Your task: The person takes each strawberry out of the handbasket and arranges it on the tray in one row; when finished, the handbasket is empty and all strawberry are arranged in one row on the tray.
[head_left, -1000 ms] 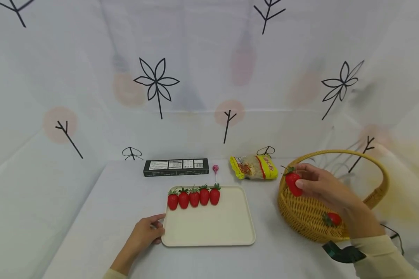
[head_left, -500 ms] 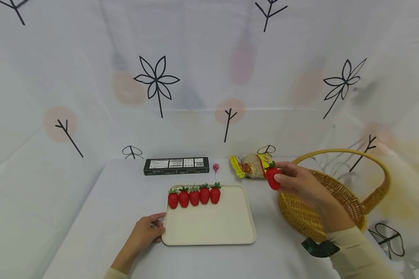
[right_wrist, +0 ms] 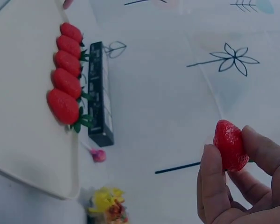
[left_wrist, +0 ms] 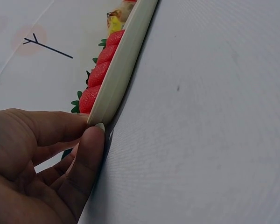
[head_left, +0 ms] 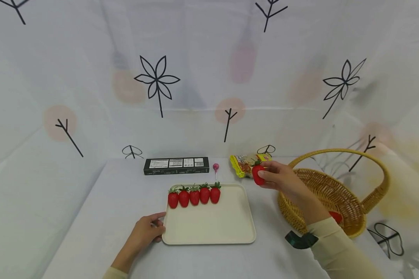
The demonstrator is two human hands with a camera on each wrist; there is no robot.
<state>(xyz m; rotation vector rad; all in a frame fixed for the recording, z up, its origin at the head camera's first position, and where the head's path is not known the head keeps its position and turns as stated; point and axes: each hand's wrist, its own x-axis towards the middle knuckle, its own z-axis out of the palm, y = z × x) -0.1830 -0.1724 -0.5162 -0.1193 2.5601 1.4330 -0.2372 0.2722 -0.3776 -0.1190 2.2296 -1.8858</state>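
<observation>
Thumb and fingers of my right hand (head_left: 283,180) pinch a red strawberry (head_left: 257,174), raised between the tray and the basket. It also shows large in the right wrist view, its leaves mostly hidden by the fingers (right_wrist: 266,149). At the left edge of the cream tray (head_left: 209,228), my left hand (head_left: 147,232) grips the rim between thumb and index finger. A row of several strawberries (head_left: 194,197) lies along the tray's back edge, from its left corner to past the middle, leaves pointing away. One more strawberry (head_left: 336,217) lies inside the wicker basket (head_left: 290,213), partly covered by the right arm.
Behind the tray lie a long black box (head_left: 176,166), a pink lollipop (head_left: 215,167) and a yellow snack-like packet (head_left: 242,164), partly hidden by the held strawberry. The basket's tall arched handle (head_left: 338,150) rises at the right. A patterned white cloth (head_left: 195,131) hangs behind the table.
My right hand has carried the strawberry leftward from over the basket to in front of the yellow packet. The left hand and the tray stay in place.
</observation>
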